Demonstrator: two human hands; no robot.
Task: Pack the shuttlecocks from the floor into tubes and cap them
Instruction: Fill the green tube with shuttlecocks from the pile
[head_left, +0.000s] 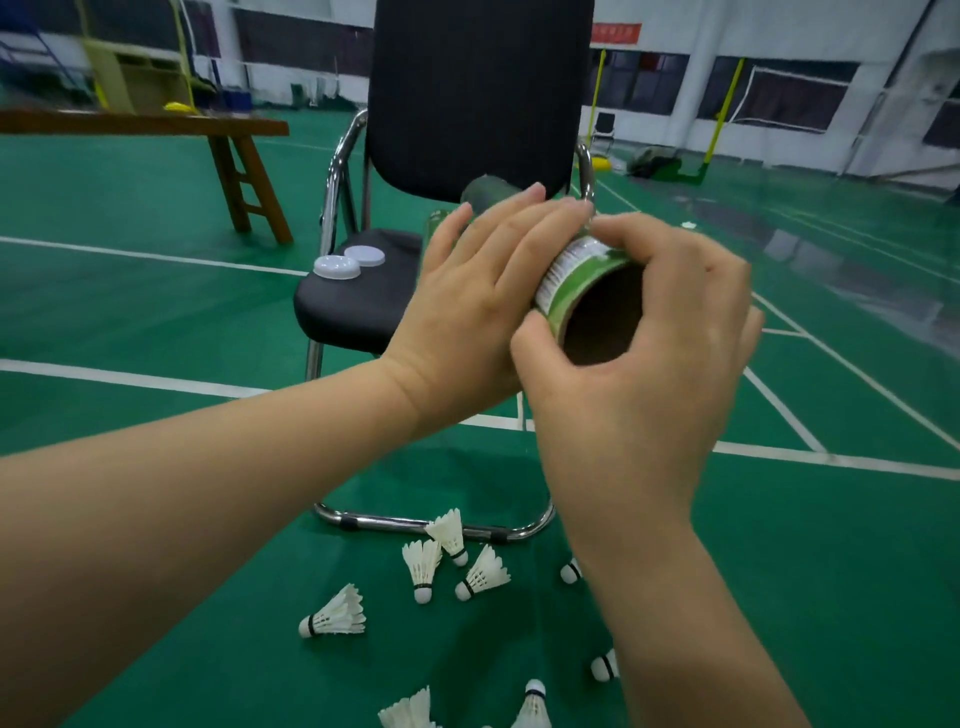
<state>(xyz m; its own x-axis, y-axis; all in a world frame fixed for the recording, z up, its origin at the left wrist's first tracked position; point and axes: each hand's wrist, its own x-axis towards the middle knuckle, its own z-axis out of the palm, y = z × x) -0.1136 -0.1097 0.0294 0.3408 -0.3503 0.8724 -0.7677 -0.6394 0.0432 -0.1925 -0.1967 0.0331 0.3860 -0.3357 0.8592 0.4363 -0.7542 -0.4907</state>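
Head: both hands (470, 296) around tube (574, 273)

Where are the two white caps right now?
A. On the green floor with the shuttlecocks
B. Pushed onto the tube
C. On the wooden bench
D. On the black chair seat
D: both white caps lie side by side on the left part of the black chair seat, off the floor.
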